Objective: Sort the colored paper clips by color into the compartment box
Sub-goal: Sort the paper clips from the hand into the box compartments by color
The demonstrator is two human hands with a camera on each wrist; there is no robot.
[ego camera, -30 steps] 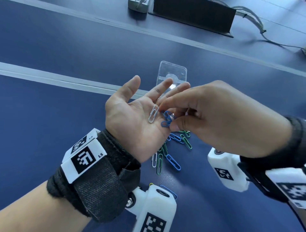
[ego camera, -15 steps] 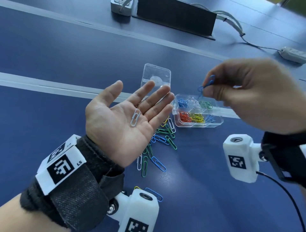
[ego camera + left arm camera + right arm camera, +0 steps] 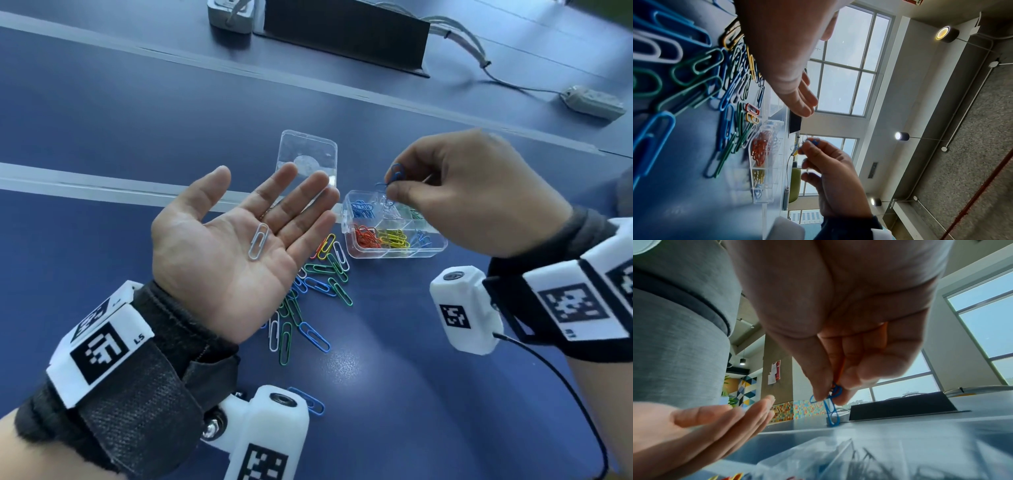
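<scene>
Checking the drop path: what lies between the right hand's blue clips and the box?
Nothing: head view shows blue clips hanging just above box.

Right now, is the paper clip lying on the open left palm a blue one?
No, the left hand holds a white paper clip on its flat palm.

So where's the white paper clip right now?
In the head view, the white paper clip lies on the open palm of the left hand, above the loose clips on the table.
</scene>
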